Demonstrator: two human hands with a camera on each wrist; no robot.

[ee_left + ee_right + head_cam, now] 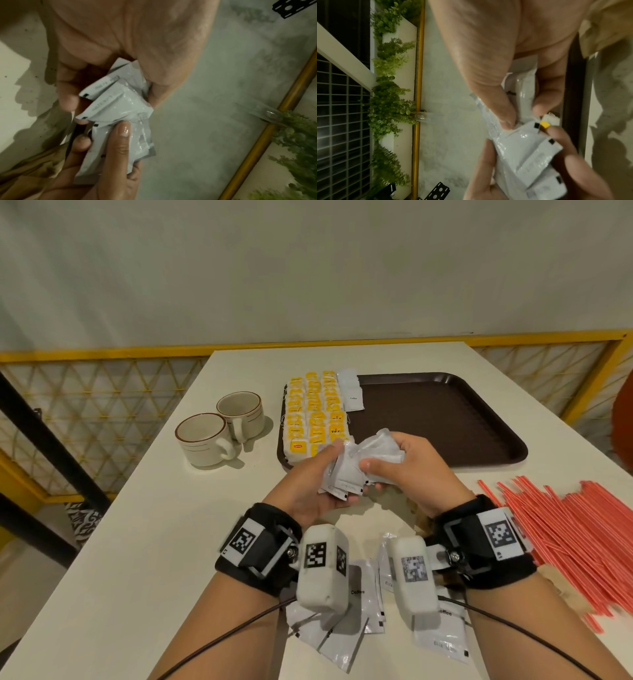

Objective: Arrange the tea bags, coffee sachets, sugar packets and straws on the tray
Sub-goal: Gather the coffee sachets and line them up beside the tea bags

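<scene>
Glossy coffee sachets (346, 470) pinched in both my hands, left (310, 484) and right (411, 463), fanned unevenly; one could slip onto the bench (154, 508).

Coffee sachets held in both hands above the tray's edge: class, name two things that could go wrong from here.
1. The bunch of coffee sachets is fanned unevenly between left hand and right hand; one might slip out.
2. Setting them down could disturb the tea bags packed beside the sachet column on the tray.
</scene>
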